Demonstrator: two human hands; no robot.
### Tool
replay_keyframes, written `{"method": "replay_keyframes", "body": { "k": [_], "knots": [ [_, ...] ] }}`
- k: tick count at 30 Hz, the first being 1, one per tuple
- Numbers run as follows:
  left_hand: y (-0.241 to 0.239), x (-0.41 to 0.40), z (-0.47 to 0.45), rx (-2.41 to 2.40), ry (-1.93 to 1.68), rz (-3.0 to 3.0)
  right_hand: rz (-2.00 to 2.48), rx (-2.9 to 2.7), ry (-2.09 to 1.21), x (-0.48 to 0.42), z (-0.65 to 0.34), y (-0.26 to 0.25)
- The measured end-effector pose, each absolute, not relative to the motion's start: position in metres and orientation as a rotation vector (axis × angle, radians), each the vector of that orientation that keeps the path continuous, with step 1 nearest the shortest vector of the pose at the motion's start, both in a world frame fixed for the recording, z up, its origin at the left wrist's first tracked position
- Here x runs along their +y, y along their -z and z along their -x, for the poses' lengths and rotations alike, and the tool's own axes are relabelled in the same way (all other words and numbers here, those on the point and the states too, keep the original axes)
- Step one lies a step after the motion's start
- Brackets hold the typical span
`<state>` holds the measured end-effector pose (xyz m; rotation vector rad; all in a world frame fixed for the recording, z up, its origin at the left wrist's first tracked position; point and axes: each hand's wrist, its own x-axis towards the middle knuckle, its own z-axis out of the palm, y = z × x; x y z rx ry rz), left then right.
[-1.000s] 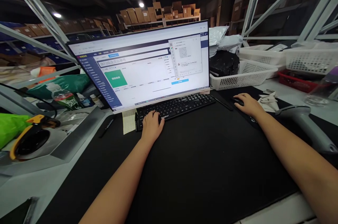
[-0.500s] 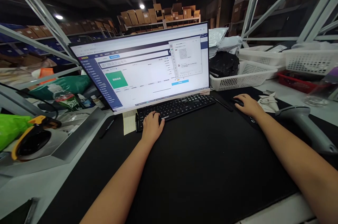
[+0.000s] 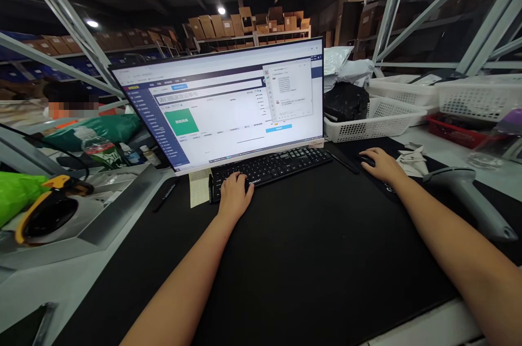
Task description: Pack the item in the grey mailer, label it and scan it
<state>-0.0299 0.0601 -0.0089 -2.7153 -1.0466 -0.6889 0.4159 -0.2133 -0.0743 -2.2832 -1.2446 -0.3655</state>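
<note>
My left hand [image 3: 235, 193] rests on the left end of a black keyboard [image 3: 281, 165], fingers stretched over the keys and holding nothing. Over on the right, my right hand [image 3: 383, 164] is curved around a black computer mouse [image 3: 367, 160], partly hidden under the fingers. Behind the keyboard stands a monitor [image 3: 232, 112] showing a page with a green square and a smaller chat-like window. A grey handheld scanner [image 3: 468, 193] lies beside my right forearm. Crumpled pale paper or cloth [image 3: 411, 161] sits between the scanner and the mouse.
A black desk mat [image 3: 310, 259] covers the desk. White baskets [image 3: 375, 124] and a red tray [image 3: 457, 131] stand at right. On the left are a tape dispenser [image 3: 44, 210], a bottle [image 3: 101, 149], a pen [image 3: 165, 195] and a phone [image 3: 30, 327]. A person [image 3: 71, 101] is beyond the frame.
A person's head has come into view at the far left. The camera view has shifted slightly; both my hands stay in place on the keyboard and mouse.
</note>
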Motion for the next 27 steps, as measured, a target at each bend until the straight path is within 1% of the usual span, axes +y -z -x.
{"method": "replay_keyframes", "body": {
  "k": [27],
  "knots": [
    [0.0080,0.0573,0.0298,-1.064,0.705,2.723,2.294,-1.248,0.349,-0.2131,-0.4146,0.0733]
  ]
}}
